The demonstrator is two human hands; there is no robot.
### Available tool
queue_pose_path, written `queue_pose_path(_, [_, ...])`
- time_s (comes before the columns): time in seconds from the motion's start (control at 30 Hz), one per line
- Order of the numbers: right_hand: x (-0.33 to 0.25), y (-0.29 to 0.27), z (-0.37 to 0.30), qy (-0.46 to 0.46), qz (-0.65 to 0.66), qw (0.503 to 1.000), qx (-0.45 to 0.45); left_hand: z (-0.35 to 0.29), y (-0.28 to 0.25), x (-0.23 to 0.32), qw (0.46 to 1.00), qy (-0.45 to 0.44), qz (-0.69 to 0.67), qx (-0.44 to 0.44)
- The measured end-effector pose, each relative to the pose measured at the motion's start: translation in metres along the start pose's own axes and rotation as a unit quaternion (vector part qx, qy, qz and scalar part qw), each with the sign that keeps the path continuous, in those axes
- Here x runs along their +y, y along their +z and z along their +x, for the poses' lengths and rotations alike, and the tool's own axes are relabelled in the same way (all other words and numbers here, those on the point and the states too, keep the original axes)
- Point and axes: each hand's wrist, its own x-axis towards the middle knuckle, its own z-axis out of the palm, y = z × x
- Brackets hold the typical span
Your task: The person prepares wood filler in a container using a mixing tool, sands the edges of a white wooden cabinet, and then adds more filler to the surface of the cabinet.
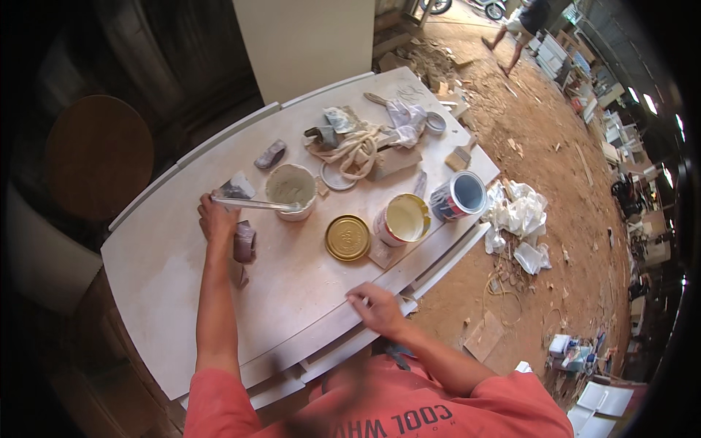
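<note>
My left hand is closed on the near-left end of a long pale flat stick. That stick's other end reaches the front of a white tub holding greyish paste. Beside the hand lie a grey-and-white flat piece and a curled strip of brownish sandpaper. My right hand hangs at the table's near edge, fingers curled, with nothing seen in it. Closest to it are a gold round lid and an open can of cream-coloured paint.
On the white tabletop stand a blue-grey can, a paintbrush and a pile of rags. Crumpled white plastic lies on the dirt floor to the right. A person walks at the far right.
</note>
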Motion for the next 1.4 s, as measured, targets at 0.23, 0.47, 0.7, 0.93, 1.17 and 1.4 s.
queue_pose_path(0.23, [-0.009,-0.081,0.068,-0.013,0.020,0.997,0.075,-0.002,0.012,-0.046,0.944,-0.053,-0.321,0.056])
queue_pose_path(0.47, [0.000,-0.072,0.047,0.021,0.132,0.981,-0.139,-0.196,-0.019,0.000,0.681,-0.198,-0.703,0.050])
queue_pose_path(0.7, [-0.006,-0.068,0.067,-0.042,0.186,0.951,-0.243,-0.302,-0.013,0.161,0.500,-0.236,-0.828,-0.091])
queue_pose_path(0.93, [-0.005,-0.114,0.267,-0.110,0.037,0.992,0.045,-0.287,-0.016,0.187,0.549,-0.152,-0.821,0.013])
queue_pose_path(1.17, [0.079,-0.084,0.448,0.084,-0.285,0.950,0.093,-0.244,-0.025,0.140,0.545,-0.085,-0.834,0.001])
queue_pose_path(1.4, [0.062,-0.109,0.449,-0.051,-0.121,0.990,0.050,-0.150,0.002,0.060,0.821,-0.127,-0.540,-0.133])
